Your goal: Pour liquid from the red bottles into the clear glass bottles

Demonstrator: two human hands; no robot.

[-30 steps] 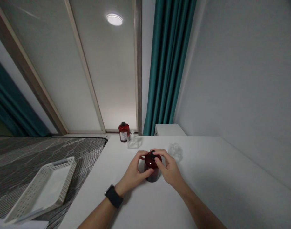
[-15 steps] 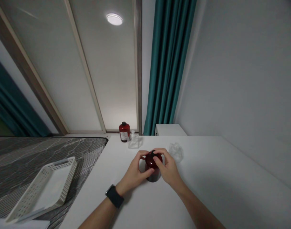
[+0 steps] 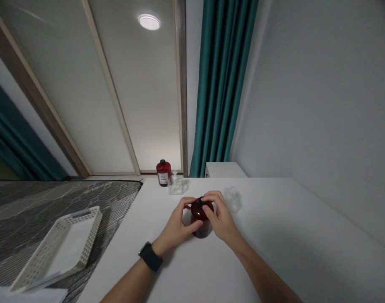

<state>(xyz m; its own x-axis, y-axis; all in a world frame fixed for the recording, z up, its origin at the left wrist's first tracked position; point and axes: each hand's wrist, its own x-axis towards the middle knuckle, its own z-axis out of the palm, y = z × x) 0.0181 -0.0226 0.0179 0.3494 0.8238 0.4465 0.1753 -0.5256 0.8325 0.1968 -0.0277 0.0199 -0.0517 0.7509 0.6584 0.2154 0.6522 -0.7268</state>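
A dark red bottle (image 3: 198, 213) stands on the white table (image 3: 205, 277) in front of me. My left hand (image 3: 177, 225) grips its body from the left, thumb along the near side. My right hand (image 3: 223, 221) has thumb and fingers closed around the black cap (image 3: 201, 201) at the top, partly hiding it. Behind, towards the far edge, is a similar red bottle (image 3: 163, 173) with a white label and black cap. Beside that one stands a small clear container (image 3: 175, 185). Crumpled clear plastic (image 3: 232, 199) lies just beyond my right hand.
To the left, lower than the table, sits a white perforated basket (image 3: 92, 240) on a grey patterned surface (image 3: 117, 198). A white cabinet (image 3: 225, 169) stands past the table's far edge, by a teal curtain (image 3: 216, 84). A grey wall (image 3: 321, 92) rises on the right.
The view has shifted slightly. Both hands keep their hold on the bottle and its cap; the right fingers have moved only a little.
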